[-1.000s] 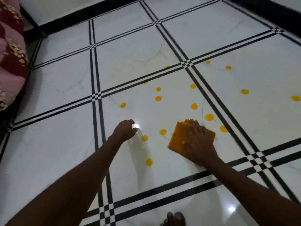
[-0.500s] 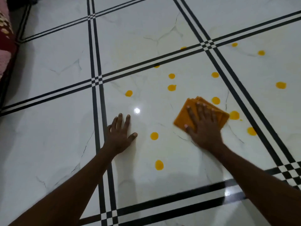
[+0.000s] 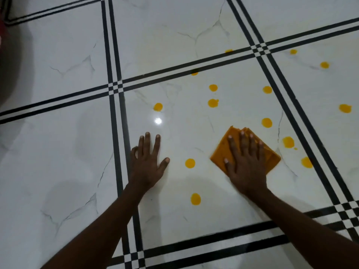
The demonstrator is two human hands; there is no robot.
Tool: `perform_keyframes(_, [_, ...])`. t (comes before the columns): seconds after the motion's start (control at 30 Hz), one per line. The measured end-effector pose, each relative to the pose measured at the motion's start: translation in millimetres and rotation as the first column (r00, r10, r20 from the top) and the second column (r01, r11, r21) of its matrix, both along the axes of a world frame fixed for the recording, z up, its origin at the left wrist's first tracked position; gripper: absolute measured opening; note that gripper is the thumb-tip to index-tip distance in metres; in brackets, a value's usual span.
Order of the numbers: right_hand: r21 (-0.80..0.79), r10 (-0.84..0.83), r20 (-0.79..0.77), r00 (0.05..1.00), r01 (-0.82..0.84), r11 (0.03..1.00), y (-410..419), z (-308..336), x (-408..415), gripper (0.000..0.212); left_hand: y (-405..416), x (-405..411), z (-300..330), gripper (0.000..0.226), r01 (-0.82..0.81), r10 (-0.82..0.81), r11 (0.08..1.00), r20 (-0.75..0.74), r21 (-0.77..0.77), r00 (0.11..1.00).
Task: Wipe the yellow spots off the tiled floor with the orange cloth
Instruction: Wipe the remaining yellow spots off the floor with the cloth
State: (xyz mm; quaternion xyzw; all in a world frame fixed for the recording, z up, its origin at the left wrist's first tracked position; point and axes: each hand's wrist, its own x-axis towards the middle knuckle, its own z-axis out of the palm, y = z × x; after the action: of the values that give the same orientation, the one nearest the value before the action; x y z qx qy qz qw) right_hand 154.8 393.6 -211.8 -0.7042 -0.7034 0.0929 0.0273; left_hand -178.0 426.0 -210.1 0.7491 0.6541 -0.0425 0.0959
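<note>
Nearest the person, one yellow spot (image 3: 195, 199) lay untouched on the tiled floor (image 3: 58, 152), on the near side of the orange cloth (image 3: 223, 150) and off to its left. A second spot (image 3: 190, 163) sat just left of the cloth, between it and the left hand (image 3: 146, 164). That hand lay flat on the tile, fingers (image 3: 147, 144) straight and spread, holding nothing; it seemed to serve as a prop for the person's weight.

The right hand (image 3: 245, 162) pressed down on the folded cloth with fingers (image 3: 242, 140) straight and fanned, pinning it to the floor without curling round it. The cloth lay on the same tile as most of the spots, its far corner pointing away from the person.

The wiping step appeared to be in hand and early, since many spots remained. Just right of the cloth were two (image 3: 288, 142) (image 3: 307, 162), and beyond its far corner another (image 3: 266, 122). Farther off sat a pair (image 3: 213, 103) (image 3: 213, 87), one well to the cloth's far left (image 3: 158, 106), and several across the black grout bands (image 3: 281, 98) on the next tile (image 3: 345, 108).

The next move likely called for steady downward pressure while sliding the cloth over the closest spot, probably the one on its left, with the palm kept flat so the folds did not bunch.
</note>
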Motion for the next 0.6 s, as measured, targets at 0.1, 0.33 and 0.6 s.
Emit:
perform_keyframes(0.1, [0.038, 0.076, -0.051, 0.996, -0.075, 0.996, -17, 0, -56, 0.082, -2, -1, -4, 0.082, 0.003, -0.004, 0.999, 0.035, 0.053, 0.999])
perform_keyframes(0.33, [0.020, 0.328, -0.012, 0.945, -0.328, 0.944, 5, -5, -59, 0.082, 3, -19, 9, 0.079, 0.051, -0.051, 0.999, 0.036, -0.008, 0.998])
perform_keyframes(0.6, [0.047, 0.165, -0.102, 0.981, -0.161, 0.986, 37, 1, -107, 0.081, -10, -29, 20, 0.072, -0.105, 0.114, 0.990, 0.094, -0.096, 0.989])
